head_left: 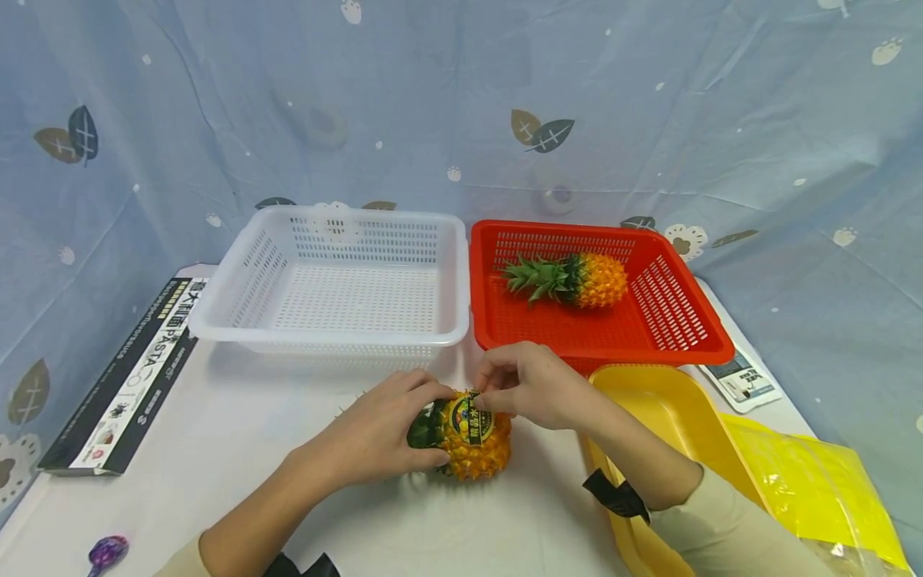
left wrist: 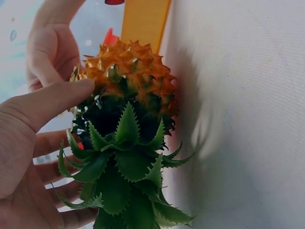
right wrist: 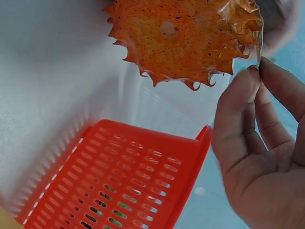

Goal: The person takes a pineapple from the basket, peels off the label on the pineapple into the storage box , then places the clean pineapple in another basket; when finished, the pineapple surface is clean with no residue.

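Reference landmark: the red basket (head_left: 548, 324), quantity one.

Pineapples: two. The held pineapple (head_left: 476, 457) is sideways at the bench (head_left: 252, 425), in front of the red basket's left end, and bears one label (head_left: 472, 418). The second pineapple (head_left: 604, 280) lies on its side inside the red basket, crown toward the left wall.

Other items, one each: white basket (head_left: 360, 300), just left of the red basket; yellow tray (head_left: 649, 397), in front of its right half; white packet (head_left: 743, 383), by its front right corner; yellow packet (head_left: 815, 481), front right; black-and-white box (head_left: 137, 385), well to the left; purple item (head_left: 108, 551), far front left, type unclear.

Left hand (head_left: 378, 437): fingers parted moderately, thumb opposed, grasping the held pineapple around its crown end. Right hand (head_left: 537, 385): thumb and forefinger closed together, pinching the edge of the label.
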`<state>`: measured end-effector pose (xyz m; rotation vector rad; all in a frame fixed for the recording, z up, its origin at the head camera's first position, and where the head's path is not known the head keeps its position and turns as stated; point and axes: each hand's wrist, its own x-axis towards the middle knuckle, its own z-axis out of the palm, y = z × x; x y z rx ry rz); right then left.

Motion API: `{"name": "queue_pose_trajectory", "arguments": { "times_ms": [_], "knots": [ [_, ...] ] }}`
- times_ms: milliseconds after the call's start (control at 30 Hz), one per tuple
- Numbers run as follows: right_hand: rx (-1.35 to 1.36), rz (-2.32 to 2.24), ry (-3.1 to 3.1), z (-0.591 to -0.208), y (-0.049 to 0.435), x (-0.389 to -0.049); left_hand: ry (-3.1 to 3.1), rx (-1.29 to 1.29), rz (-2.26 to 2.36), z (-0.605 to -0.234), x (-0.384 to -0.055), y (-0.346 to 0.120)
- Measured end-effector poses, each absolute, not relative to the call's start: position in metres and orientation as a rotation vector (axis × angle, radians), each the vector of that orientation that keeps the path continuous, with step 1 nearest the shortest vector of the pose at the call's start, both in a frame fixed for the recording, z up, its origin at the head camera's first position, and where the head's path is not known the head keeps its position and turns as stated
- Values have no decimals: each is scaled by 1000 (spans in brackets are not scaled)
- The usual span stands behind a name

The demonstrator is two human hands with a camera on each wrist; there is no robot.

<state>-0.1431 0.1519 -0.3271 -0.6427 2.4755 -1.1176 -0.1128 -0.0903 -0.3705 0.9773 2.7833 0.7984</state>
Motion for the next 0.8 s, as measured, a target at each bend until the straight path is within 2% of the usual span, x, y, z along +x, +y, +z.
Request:
{"name": "queue_pose_trajectory", "arguments": {
  "times_ms": [800],
  "knots": [
    [-422, -1333, 2172, -310, 177, -150, 2768, 946, 789, -369, -114, -89]
  ]
}}
